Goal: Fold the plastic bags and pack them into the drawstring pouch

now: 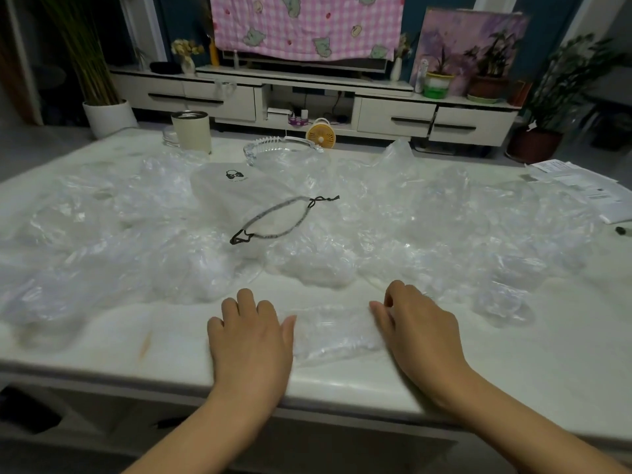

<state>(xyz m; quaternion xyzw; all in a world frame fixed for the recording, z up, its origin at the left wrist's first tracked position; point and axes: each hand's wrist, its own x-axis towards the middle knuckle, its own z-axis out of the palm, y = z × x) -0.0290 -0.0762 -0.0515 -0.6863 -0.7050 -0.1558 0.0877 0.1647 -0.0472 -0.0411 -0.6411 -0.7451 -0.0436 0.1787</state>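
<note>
Folded bag at the near edge of the desk, lying flat between the two hands. Its long axis runs left to right, roughly parallel to the desk's front edge.

The left hand lies palm-down with fingers spread, and its thumb touches the bag's left end. The right hand has curled fingers, and thumb and forefinger pinch the bag's right end.

The pouch lies mid-desk on top of the loose bags. Its printed end is toward the far left and its mouth toward the near right. The black cord lies slack along the mouth, slanting from near left to far right.

The loose bags, crumpled and clear, spread across the desk's width beyond the hands. At the far edge are a cup and a glass dish. Papers lie at the right.
</note>
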